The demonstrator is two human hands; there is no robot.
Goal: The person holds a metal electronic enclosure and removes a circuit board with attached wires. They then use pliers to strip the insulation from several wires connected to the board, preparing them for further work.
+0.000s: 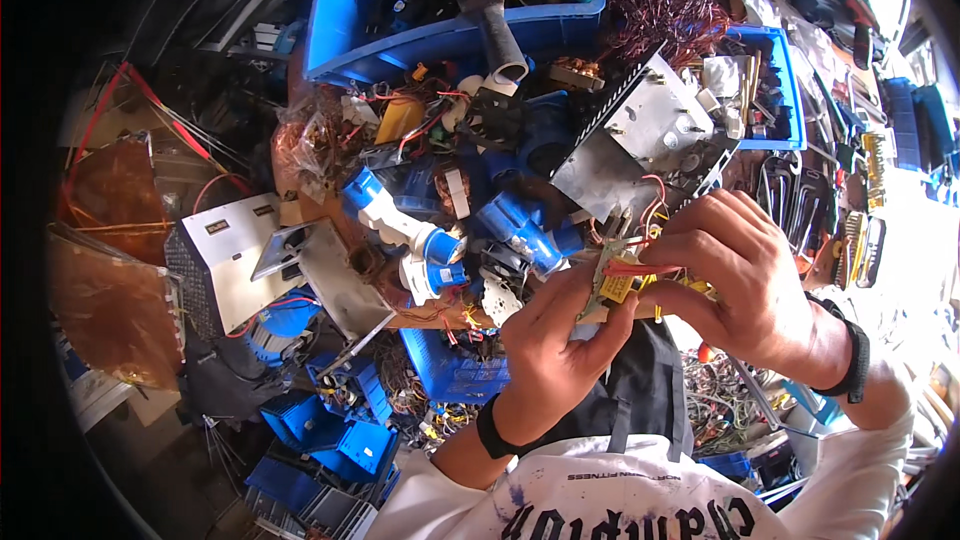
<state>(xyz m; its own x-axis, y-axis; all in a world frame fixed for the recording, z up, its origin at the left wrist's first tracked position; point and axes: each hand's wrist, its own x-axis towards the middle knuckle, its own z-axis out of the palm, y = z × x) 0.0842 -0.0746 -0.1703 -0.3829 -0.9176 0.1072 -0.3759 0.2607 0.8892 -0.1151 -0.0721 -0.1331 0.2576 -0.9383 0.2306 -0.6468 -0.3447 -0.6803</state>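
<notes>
1. Mounting: head-worn; left unit of a side-by-side fisheye pair. Picture upright, not mirrored.
2. Viewpoint: above the left hand [548, 342] and right hand [738, 275], from the wearer's side; the shirt [640, 485] appears below both hands, at the lower edge.
3. Facing: downward over the hands, taking in the large bin [440, 52] beyond them.
4. Range: near; both hands lie wholly inside the frame, right of its centre.
5. Coverage: wide, from the brown sheet [115, 315] well left of the left hand to the small bin [799, 120] beyond the right hand. Outer rim dark.
</notes>
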